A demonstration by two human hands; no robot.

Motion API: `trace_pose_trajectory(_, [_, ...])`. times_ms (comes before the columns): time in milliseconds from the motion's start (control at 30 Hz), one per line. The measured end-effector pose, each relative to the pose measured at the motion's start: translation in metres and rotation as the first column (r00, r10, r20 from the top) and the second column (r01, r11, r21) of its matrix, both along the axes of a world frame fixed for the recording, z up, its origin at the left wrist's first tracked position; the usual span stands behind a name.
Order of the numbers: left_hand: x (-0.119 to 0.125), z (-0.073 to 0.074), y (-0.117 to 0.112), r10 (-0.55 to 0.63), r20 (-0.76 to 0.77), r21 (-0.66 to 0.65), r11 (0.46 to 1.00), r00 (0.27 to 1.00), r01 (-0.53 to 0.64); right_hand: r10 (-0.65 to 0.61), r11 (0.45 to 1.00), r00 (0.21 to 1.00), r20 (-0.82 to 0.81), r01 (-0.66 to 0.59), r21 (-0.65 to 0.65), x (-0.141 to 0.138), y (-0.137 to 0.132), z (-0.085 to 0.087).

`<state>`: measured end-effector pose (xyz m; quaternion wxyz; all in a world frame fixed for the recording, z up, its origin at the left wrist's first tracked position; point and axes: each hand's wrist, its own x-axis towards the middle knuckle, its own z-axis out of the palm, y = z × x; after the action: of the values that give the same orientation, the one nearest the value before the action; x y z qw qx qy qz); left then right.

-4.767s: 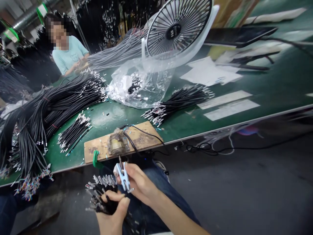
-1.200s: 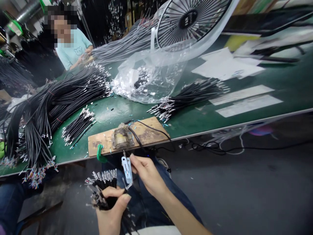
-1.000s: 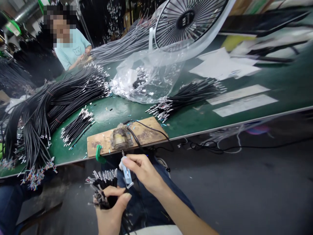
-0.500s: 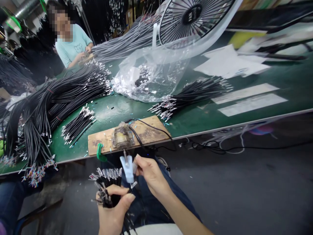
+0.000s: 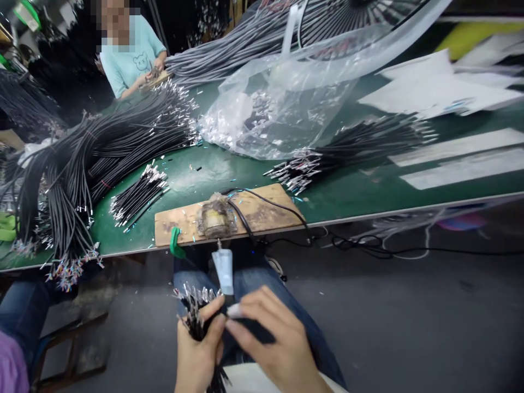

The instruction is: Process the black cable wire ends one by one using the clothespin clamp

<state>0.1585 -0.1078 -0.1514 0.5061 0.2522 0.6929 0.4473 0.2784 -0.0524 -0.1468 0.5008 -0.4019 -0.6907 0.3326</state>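
Observation:
A bundle of short black cables [image 5: 196, 316] with stripped, silvery ends is gripped in my left hand [image 5: 200, 349], fingers wrapped round it and ends pointing up. My right hand [image 5: 278, 338] meets the left thumb and forefinger. Its thumb and white-covered fingertip close together there in a pinch, and what lies between them is too blurred to make out. Just above both hands, a pale blue clip-like piece [image 5: 223, 270] hangs from the shaft of a small motor [image 5: 215, 217]. That motor is fixed on a wooden board [image 5: 270, 210] at the table edge.
A green clamp [image 5: 176, 243] grips the board's left end. On the green table [image 5: 196, 183] lie a small cable bundle [image 5: 141, 194], long black cables [image 5: 123, 136], another bundle [image 5: 347, 147] and a clear plastic bag [image 5: 286, 109]. A fan and a co-worker [image 5: 131, 54] are behind.
My right hand has moved down from beside the pale blue piece to my left fingertips. The left hand, still round the cables, sits slightly further right. The view has shifted.

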Motion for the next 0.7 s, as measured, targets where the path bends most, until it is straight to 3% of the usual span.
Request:
trace_pose_trajectory(100, [0.002,-0.001,0.001,-0.026,0.015,0.031,0.999,1.000,0.025,0.102,0.994,0.990,0.100,-0.106,0.035,-0.012,-0.006,0.005])
trace_pose_trajectory(300, [0.001,-0.005,-0.002,-0.007,0.008,0.039,0.999,1.000,0.006,0.253,0.939,0.967,-0.034,-0.254,-0.234,-0.013,-0.003,-0.004])
trace_pose_trajectory(700, [0.013,-0.012,-0.011,0.135,0.068,-0.052,0.990,0.989,-0.132,0.142,0.911,0.979,-0.144,-0.187,-0.369,-0.009,0.001,-0.014])
